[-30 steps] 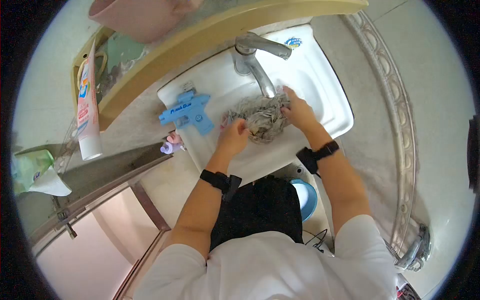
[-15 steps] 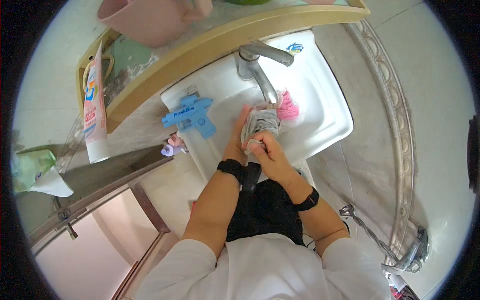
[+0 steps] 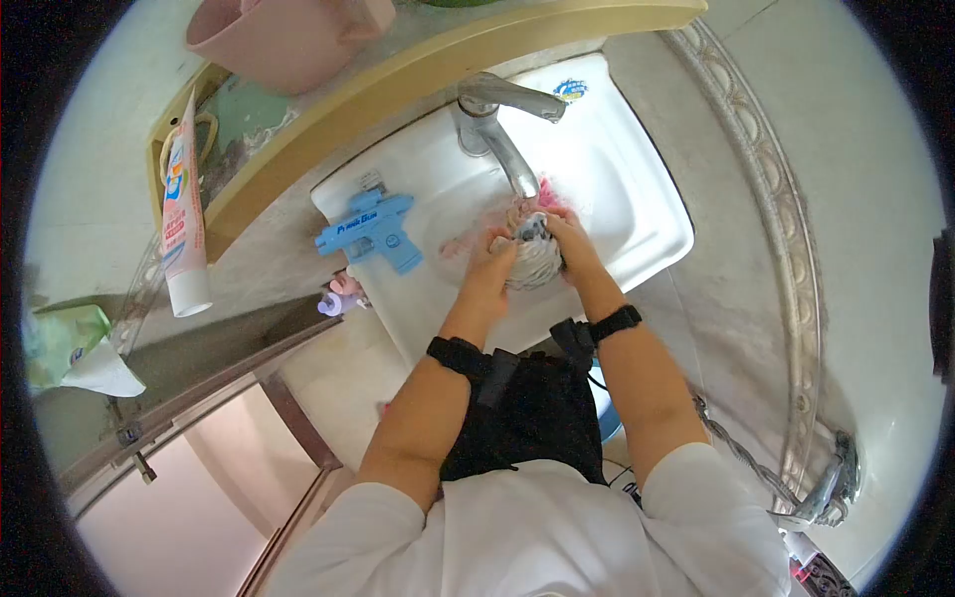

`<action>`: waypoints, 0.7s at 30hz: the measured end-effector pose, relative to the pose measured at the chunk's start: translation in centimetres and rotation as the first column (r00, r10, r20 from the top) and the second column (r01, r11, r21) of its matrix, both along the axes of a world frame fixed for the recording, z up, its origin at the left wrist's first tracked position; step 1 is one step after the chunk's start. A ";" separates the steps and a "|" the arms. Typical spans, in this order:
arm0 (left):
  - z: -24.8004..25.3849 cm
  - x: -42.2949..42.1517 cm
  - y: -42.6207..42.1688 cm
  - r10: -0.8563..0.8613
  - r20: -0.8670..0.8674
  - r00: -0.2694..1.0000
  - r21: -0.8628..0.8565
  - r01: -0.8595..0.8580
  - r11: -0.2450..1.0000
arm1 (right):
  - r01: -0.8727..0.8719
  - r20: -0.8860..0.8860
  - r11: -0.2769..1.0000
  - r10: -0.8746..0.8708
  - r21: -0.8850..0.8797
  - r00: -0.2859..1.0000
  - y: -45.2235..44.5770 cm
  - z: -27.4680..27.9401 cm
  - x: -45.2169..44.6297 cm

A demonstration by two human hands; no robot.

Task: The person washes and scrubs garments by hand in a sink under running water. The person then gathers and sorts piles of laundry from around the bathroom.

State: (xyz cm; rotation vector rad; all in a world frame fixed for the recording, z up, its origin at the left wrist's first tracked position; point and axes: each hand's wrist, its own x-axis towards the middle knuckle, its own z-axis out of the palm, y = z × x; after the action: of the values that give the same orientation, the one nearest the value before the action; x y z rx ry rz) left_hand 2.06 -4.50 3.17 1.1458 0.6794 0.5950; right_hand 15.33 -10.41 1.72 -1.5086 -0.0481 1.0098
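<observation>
A bunched grey cloth (image 3: 535, 265) is held between my two hands in the white sink (image 3: 637, 164), just below the spout of the metal faucet (image 3: 508, 154). My left hand (image 3: 488, 267) is closed on the cloth's left side. On its right side my right hand (image 3: 575, 246) grips the same cloth. Some pink cloth (image 3: 547, 195) shows behind the hands under the spout, partly hidden by them. A blue toy gun (image 3: 370, 231) lies on the sink's left ledge.
A yellow-edged shelf (image 3: 418, 75) curves above the sink, holding a pink cup (image 3: 284, 45) and a white tube (image 3: 182, 224). Small pink and purple bottles (image 3: 341, 296) sit left of the sink. A shower hose (image 3: 741, 453) hangs at the lower right.
The grey cloth was spread out, then drawn over my left hand and pulled by my right. Now it is bunched between both hands, and my right hand has moved up and right since half a second ago.
</observation>
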 end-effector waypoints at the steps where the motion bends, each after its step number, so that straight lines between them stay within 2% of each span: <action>1: 1.2 0.3 0.6 0.042 -0.025 0.999 -0.429 -0.049 0.902 | 0.059 -0.446 0.976 0.042 0.210 0.894 -0.1 1.6 -0.5; 2: 1.0 0.0 1.0 0.048 -0.027 0.999 -0.429 -0.055 0.902 | 0.054 -0.447 0.976 0.046 0.209 0.893 -0.5 2.3 -0.5; 4: 1.3 -0.6 2.6 -0.144 -0.149 0.978 -0.563 0.036 0.826 | -0.196 -0.254 0.962 0.242 0.192 0.937 -1.2 3.4 0.1; 5: 1.4 -0.8 3.3 -0.140 -0.150 0.979 -0.560 0.033 0.828 | -0.199 -0.254 0.960 0.246 0.196 0.936 -1.1 3.7 -0.1; 6: 3.5 -0.8 4.0 -0.229 -0.115 0.967 -0.688 0.089 0.721 | -0.370 0.188 0.919 0.343 0.133 0.920 -1.1 4.0 -0.6; 7: 4.6 -0.8 4.3 -0.309 -0.063 0.949 -0.794 0.140 0.591 | -0.493 0.586 0.870 0.398 0.002 0.705 -0.8 4.9 -1.2; 8: 3.4 -1.0 4.1 -0.308 -0.065 0.949 -0.794 0.137 0.592 | -0.491 0.677 0.871 0.365 -0.005 0.639 -0.4 5.3 -2.9; 10: -1.1 -1.3 2.9 -0.043 0.249 0.968 -0.732 0.217 0.645 | -0.599 0.778 0.796 0.429 -0.086 0.458 0.2 6.3 -5.9; 11: -1.9 -0.8 1.8 -0.041 0.250 0.967 -0.734 0.217 0.643 | -0.601 0.777 0.794 0.433 -0.089 0.456 0.6 6.8 -6.8; 12: -2.4 0.0 0.4 0.032 0.334 0.942 -0.558 0.171 0.812 | -0.557 0.845 0.822 0.376 -0.116 0.380 0.9 7.2 -7.5; 13: -3.4 0.5 -0.5 0.079 0.428 0.900 -0.354 0.087 0.931 | -0.510 0.902 0.850 0.318 -0.134 0.294 1.0 7.3 -7.7; 14: -9.5 0.8 -0.3 -0.083 0.320 0.944 -0.195 0.152 0.969 | -0.511 0.897 0.848 0.325 -0.137 0.298 1.0 6.7 -7.5; 15: -9.3 0.5 -0.2 -0.083 0.312 0.946 -0.202 0.152 0.967 | -0.394 0.859 0.918 0.241 -0.051 0.451 1.4 5.6 -7.0; 16: -6.9 0.7 0.2 0.067 0.238 0.969 -0.556 0.080 0.827 | -0.259 0.805 0.966 0.136 0.022 0.577 1.9 4.2 -6.1; 17: -4.9 0.7 0.5 0.175 0.112 0.978 -0.826 -0.007 0.564 | -0.115 0.736 0.993 0.057 0.029 0.674 2.3 2.2 -4.9; 18: -3.2 1.0 0.4 0.173 0.115 0.978 -0.824 -0.003 0.566 | 0.030 0.663 0.999 -0.039 0.024 0.748 2.3 0.3 -3.5; 19: -1.6 1.2 0.1 0.071 -0.032 0.997 -0.626 -0.075 0.776 | 0.035 0.664 0.999 -0.046 0.030 0.746 1.7 -0.6 -2.4; 20: -0.5 0.9 -0.2 0.019 -0.207 0.978 -0.371 -0.096 0.924 | 0.087 0.492 0.996 -0.064 -0.023 0.868 0.7 -1.5 -1.6; 21: 0.1 0.8 0.1 0.024 -0.204 0.979 -0.369 -0.100 0.924 | 0.120 0.308 0.989 -0.089 -0.084 0.947 0.3 -1.9 -1.0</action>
State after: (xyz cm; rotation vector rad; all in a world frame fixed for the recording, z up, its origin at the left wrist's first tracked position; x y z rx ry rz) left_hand 2.88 -4.40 3.25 0.8281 0.9585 0.3833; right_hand 14.36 -10.15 -0.15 -1.7321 -0.1342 0.6973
